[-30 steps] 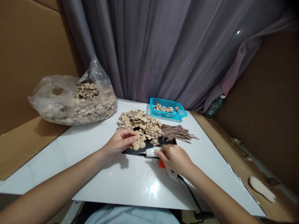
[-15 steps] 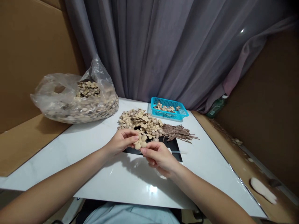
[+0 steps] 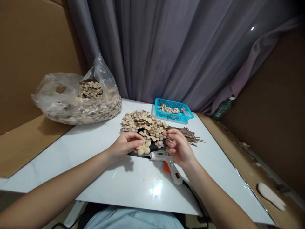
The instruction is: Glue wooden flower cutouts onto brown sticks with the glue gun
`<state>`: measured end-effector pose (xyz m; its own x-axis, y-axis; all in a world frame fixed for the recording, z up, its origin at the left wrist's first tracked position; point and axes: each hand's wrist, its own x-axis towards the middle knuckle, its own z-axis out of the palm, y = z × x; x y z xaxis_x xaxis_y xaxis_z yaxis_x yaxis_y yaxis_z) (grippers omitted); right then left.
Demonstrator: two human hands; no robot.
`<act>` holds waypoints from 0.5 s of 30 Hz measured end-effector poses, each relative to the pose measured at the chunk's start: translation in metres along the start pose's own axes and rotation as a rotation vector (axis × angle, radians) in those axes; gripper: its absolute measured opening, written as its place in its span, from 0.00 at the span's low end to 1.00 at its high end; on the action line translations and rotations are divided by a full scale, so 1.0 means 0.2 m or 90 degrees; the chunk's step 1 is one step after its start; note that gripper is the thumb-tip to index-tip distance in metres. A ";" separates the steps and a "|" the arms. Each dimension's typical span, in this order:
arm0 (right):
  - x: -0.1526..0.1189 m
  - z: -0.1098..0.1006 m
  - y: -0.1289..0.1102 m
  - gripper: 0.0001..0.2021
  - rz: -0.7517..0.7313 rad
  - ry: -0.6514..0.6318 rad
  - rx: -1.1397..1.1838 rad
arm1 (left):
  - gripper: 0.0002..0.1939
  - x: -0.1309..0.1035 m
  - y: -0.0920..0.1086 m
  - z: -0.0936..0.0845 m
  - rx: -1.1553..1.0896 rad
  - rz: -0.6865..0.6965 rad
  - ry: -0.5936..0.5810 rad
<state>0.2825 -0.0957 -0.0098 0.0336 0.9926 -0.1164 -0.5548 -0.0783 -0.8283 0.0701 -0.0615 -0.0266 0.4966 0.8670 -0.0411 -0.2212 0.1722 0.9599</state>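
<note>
The left hand (image 3: pixel 126 145) pinches 1 flower piece (image 3: pixel 144 148). The right hand (image 3: pixel 179 148), loosely curled, its grip unclear, is nearer the stems (image 3: pixel 192 136), which lie just beyond, running left-right.

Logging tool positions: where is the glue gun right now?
In the head view, the glue gun lies just right of centre, below and left of the right hand, its nozzle near the beige flower in the left hand.

At 12 o'clock a curtain (image 3: pixel 162 47) hangs in grey folds; at 10 o'clock stands cardboard (image 3: pixel 35 57); at 3 a green bottle (image 3: pixel 223 109) tilts beside the curtain; at 4, a white piece (image 3: pixel 271 196)
</note>
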 end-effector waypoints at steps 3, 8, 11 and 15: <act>0.03 -0.06 -0.09 0.06 -0.072 -0.006 0.052 | 0.14 -0.01 0.00 0.00 -0.004 -0.010 0.008; 0.03 -0.14 -0.18 0.01 -0.192 0.026 -0.016 | 0.15 0.00 -0.01 -0.01 -0.008 -0.012 0.005; 0.02 -0.15 -0.17 0.01 -0.244 0.035 -0.098 | 0.14 0.01 -0.01 -0.01 -0.010 -0.002 -0.010; 0.00 -0.14 -0.14 0.02 -0.271 0.018 -0.187 | 0.13 0.02 -0.01 -0.02 -0.010 0.003 0.000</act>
<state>0.3208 -0.0957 -0.0018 0.2303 0.9394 0.2538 -0.2308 0.3061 -0.9236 0.0696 -0.0575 -0.0296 0.4955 0.8678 -0.0360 -0.2371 0.1750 0.9556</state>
